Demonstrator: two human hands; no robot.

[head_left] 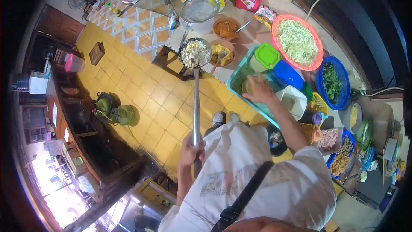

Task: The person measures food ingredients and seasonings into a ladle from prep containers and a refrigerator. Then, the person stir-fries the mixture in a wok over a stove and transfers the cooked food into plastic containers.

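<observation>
My left hand is closed around the long metal handle of a big ladle, held out in front of my body. Its round bowl is filled with a pale, chopped-looking food mix with yellow bits. My right hand reaches down into a teal tray, its fingers curled about a small round container partly hidden by them. In the same tray stand a tub with a bright green lid, a blue lid or box and a white square container.
Bowls of orange-brown paste and yellow food sit beyond the ladle, near a sieve. Shredded cabbage fills an orange basket; leafy greens lie in a blue basket. Green gas cylinders stand on the yellow tiled floor.
</observation>
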